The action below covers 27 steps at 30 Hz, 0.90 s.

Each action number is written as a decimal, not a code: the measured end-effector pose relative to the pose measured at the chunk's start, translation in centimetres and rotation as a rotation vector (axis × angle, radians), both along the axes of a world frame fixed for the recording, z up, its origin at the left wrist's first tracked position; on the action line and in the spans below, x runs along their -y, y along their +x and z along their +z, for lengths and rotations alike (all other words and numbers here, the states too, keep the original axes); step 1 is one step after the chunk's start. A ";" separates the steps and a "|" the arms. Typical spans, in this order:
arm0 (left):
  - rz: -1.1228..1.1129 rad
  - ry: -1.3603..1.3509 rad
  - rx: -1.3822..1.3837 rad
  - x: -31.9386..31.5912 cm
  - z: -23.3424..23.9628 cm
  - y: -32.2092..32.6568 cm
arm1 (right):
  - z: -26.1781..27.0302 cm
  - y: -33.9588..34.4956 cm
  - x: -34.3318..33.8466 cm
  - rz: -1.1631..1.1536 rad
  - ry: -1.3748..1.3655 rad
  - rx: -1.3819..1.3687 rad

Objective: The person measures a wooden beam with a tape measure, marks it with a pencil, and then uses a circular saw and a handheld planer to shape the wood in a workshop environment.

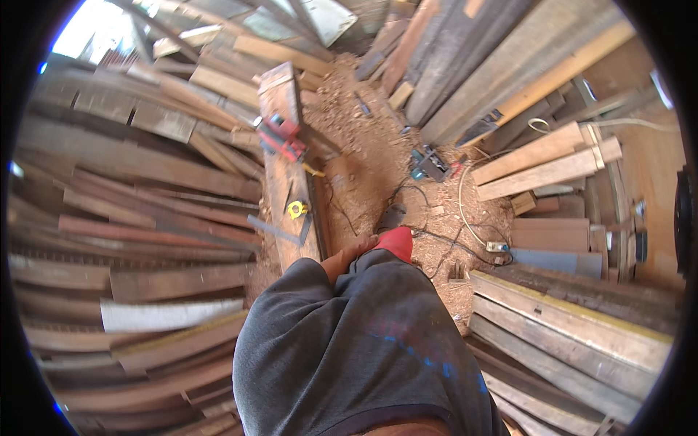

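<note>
My left hand (368, 243) hangs low in front of me, beside the red cloth of my shorts (396, 243). It is small and partly hidden, so whether it holds anything does not show. My right hand is out of view. Along my left side runs a thick wooden beam (286, 180). On it sit a red power tool (282, 139), a yellow tape measure (297, 209) and a square (278, 230) with a grey blade and dark stock. A blue-green power tool (429, 163), apparently an electric planer, lies on the shavings ahead to the right.
Wood shavings (349, 87) cover the ground, where a slim dark tool (362, 103) lies. Dark cords (455, 240) and a pale cable (462, 201) trail to a socket block (497, 247). Stacked boards (136, 147) crowd the left; long planks (523, 65) and timber (567, 310) line the right.
</note>
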State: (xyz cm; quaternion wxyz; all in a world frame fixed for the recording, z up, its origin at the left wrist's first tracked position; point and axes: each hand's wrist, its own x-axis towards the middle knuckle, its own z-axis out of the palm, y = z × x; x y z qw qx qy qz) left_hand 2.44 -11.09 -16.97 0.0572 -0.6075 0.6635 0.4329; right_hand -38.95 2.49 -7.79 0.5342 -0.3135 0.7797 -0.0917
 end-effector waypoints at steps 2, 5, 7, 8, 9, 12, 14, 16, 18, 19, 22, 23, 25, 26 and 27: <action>0.233 0.085 -0.147 -1.4 1.2 0.5 | -1.3 -1.2 -0.7 0.118 0.063 -0.026; 0.953 0.273 -0.552 -3.1 2.6 2.2 | -2.5 -2.4 -0.2 0.307 0.109 -0.051; 1.284 0.213 -0.747 -3.2 5.9 2.9 | -3.6 -2.8 0.4 0.389 0.115 -0.070; 1.228 -0.037 -0.571 -3.7 6.5 4.4 | -3.6 -2.6 1.1 0.440 0.107 -0.076; 1.150 -0.276 -0.392 -4.3 6.9 6.0 | -3.5 -2.4 2.0 0.482 0.098 -0.079; 1.375 -0.268 -0.003 -5.2 10.4 9.7 | -2.8 -1.0 6.8 0.677 -0.055 -0.153; 1.554 -0.189 0.088 -9.4 6.8 15.8 | -0.5 1.1 11.1 0.935 -0.328 -0.233; 1.734 0.042 -0.025 -11.8 3.9 18.8 | 1.3 3.6 15.8 0.941 -0.486 -0.242; 1.861 0.323 -0.203 -11.2 4.6 19.2 | 3.2 5.1 18.6 0.435 -0.361 0.050; 1.904 0.259 -0.235 -11.4 4.6 19.4 | 4.5 6.3 19.5 0.200 -0.287 0.206; 1.948 0.158 -0.182 -10.7 4.7 18.5 | 5.8 7.1 20.3 0.273 -0.219 0.097; 1.906 0.183 -0.066 -9.6 4.8 18.9 | 5.3 7.0 20.2 0.331 -0.199 0.035; 1.806 0.244 0.157 -8.0 5.2 19.4 | 3.9 6.6 19.7 0.403 -0.050 0.004; 1.775 0.232 0.170 -7.9 5.3 19.3 | 1.8 5.6 19.6 0.506 -0.003 -0.046; 1.739 0.217 0.185 -7.8 5.3 19.4 | 0.2 5.0 19.2 0.602 0.045 -0.094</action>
